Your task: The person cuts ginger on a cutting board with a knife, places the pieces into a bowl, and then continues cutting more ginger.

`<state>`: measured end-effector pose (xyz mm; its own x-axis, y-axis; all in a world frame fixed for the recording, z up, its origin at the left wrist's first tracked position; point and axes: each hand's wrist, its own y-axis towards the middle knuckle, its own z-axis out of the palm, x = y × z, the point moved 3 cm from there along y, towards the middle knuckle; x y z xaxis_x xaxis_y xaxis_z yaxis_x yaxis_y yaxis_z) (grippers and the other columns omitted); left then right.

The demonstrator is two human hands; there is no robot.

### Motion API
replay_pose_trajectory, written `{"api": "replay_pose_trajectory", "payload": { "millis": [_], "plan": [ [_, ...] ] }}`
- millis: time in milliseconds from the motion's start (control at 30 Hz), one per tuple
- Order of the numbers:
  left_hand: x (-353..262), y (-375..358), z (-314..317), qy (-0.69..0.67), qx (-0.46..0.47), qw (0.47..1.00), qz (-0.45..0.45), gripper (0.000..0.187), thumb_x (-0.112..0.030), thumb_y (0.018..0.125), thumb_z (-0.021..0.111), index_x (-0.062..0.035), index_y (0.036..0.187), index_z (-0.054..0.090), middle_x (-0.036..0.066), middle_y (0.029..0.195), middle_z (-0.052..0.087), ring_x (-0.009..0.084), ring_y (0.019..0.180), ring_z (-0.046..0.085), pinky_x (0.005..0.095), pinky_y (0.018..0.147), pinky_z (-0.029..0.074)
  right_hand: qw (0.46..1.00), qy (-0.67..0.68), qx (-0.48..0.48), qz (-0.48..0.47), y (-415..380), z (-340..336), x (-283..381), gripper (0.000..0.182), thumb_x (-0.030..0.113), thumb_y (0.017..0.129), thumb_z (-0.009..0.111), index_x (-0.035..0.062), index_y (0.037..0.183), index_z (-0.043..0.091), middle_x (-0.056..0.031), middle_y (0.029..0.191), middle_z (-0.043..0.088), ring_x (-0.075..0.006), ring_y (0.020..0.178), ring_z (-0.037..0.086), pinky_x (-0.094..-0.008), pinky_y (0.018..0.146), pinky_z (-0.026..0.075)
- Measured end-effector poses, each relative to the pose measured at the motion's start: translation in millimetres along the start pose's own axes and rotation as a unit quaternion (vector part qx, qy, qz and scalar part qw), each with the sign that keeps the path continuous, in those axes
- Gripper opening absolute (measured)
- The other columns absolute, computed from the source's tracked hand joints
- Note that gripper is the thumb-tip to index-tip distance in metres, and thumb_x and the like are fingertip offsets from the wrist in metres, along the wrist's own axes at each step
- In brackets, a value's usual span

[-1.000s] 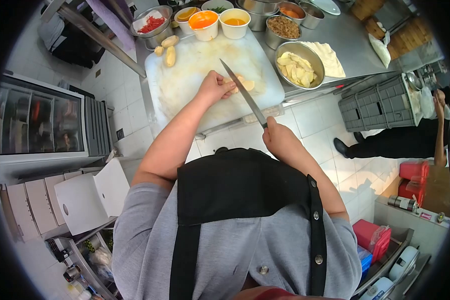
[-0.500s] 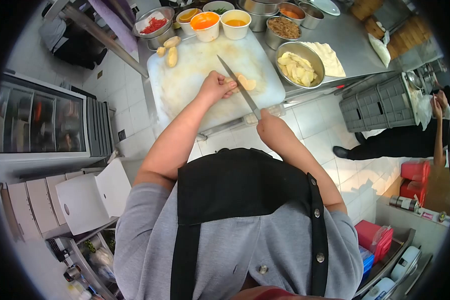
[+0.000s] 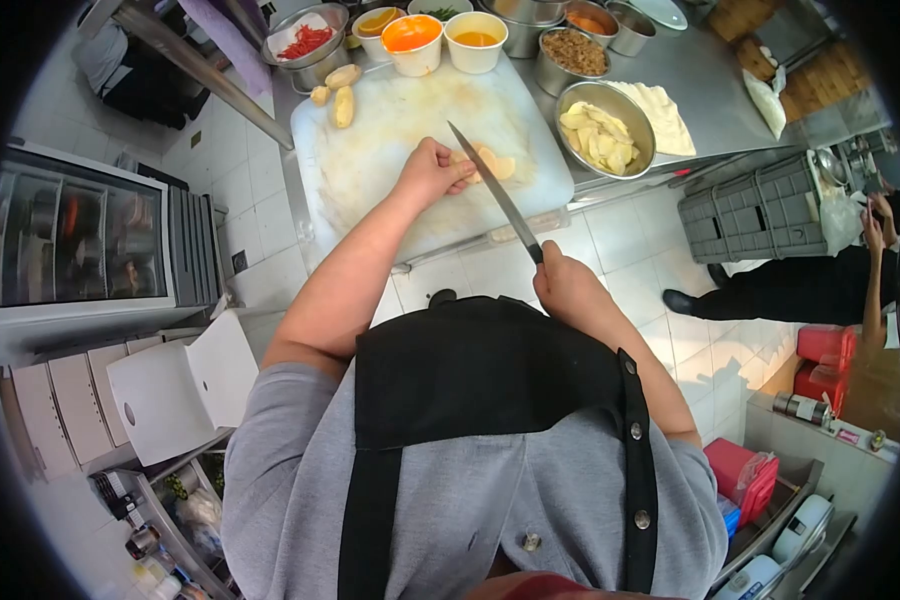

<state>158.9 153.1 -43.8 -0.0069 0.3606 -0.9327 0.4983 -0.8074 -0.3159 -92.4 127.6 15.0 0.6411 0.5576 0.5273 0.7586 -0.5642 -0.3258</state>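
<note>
My left hand is closed, its fingertips pressed on a peeled pale-yellow root that looks like ginger, mostly hidden under them. Beside the fingers, cut slices lie on the white cutting board. My right hand grips the handle of a kitchen knife. Its long blade slants up and left over the board, crossing by the slices. Several whole peeled pieces rest at the board's far left corner. A steel bowl of pale slices stands to the right of the board.
Tubs of orange sauce and yellow liquid stand behind the board, with a bowl of red strips at left. A pot of brown mince and a folded cloth are at right. Another person stands by a grey crate.
My right hand has drawn the knife back toward me and slightly right. My left hand stays on the root. The view has shifted slightly.
</note>
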Motion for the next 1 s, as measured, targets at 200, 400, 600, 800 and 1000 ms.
{"api": "replay_pose_trajectory", "payload": {
  "millis": [200,400,600,800,1000],
  "plan": [
    [4.0,3.0,0.7,0.008,0.010,1.000,0.005,0.036,-0.016,0.085,0.072,0.0023,0.097,0.043,0.011,0.088,0.060,0.0138,0.071,0.062,0.0263,0.060,0.055,0.999,-0.008,-0.016,-0.035,42.3,19.2,-3.1,0.015,0.010,0.088,0.048,-0.0037,0.090,0.044,-0.0295,0.073,0.060,-0.0465,0.074,0.060,-0.0527,0.067,0.047],
    [2.6,4.0,0.5,0.022,0.004,1.000,0.007,0.043,-0.018,0.081,0.075,0.0024,0.100,0.043,0.011,0.087,0.060,0.0141,0.072,0.063,0.0262,0.061,0.056,1.000,-0.011,0.011,0.007,49.9,9.7,3.6,0.015,0.010,0.087,0.048,-0.0037,0.092,0.048,-0.0289,0.080,0.062,-0.0435,0.076,0.061,-0.0508,0.070,0.048],
    [4.7,11.1,-29.6,0.189,-0.028,0.982,-0.008,0.055,-0.022,0.069,0.077,0.0042,0.108,0.048,0.016,0.094,0.062,0.0230,0.085,0.063,0.0330,0.073,0.054,0.994,0.053,-0.092,-0.025,27.1,0.7,-12.0,0.019,0.018,0.089,0.052,0.0004,0.095,0.048,-0.0258,0.076,0.060,-0.0422,0.072,0.061,-0.0496,0.066,0.050],
    [-47.0,-14.3,-10.3,0.378,-0.156,0.900,0.151,0.066,-0.021,0.068,0.078,0.0021,0.123,0.049,0.020,0.124,0.052,0.0278,0.121,0.046,0.0377,0.097,0.042,0.981,-0.066,-0.183,0.009,-5.9,-22.8,-3.8,0.020,0.019,0.088,0.055,0.0014,0.094,0.049,-0.0228,0.086,0.060,-0.0422,0.074,0.061,-0.0490,0.066,0.050],
    [-46.1,-13.1,29.3,-0.296,0.165,0.933,0.118,0.063,-0.013,0.086,0.063,-0.0037,0.140,0.032,0.018,0.135,0.045,0.0310,0.123,0.047,0.0436,0.102,0.041,0.977,0.131,-0.164,-0.035,-17.5,-28.7,-6.6,0.023,0.021,0.088,0.059,0.0015,0.098,0.051,-0.0211,0.076,0.060,-0.0421,0.073,0.061,-0.0469,0.066,0.050]
  ]
}}
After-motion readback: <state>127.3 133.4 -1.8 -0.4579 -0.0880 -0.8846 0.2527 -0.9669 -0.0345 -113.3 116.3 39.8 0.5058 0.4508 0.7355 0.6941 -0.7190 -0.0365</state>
